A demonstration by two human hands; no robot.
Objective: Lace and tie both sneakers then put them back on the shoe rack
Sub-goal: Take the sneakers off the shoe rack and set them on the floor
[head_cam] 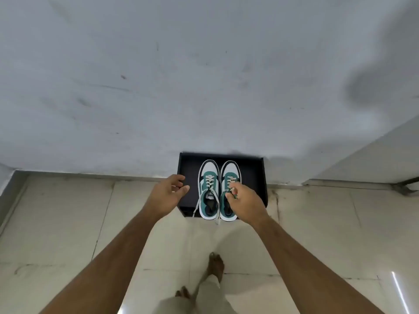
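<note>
While your right hand (246, 201) is pinching the right sneaker's (229, 191) laces, your left hand (169, 191) is hovering open beside the left sneaker (208, 189); both are pointing toes away from you.

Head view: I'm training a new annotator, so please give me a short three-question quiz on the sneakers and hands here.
1. True or false: both sneakers sit on the black shoe rack.
2. Which hand touches a sneaker? A) left hand B) right hand C) neither
3. Fill in: the loose lace ends of the left sneaker trail toward the ____ edge of the rack.

Key: 1 true. 2 B, its fingers are at the tongue of the right sneaker; the left hand hovers open beside the pair. 3 front (near).
</note>
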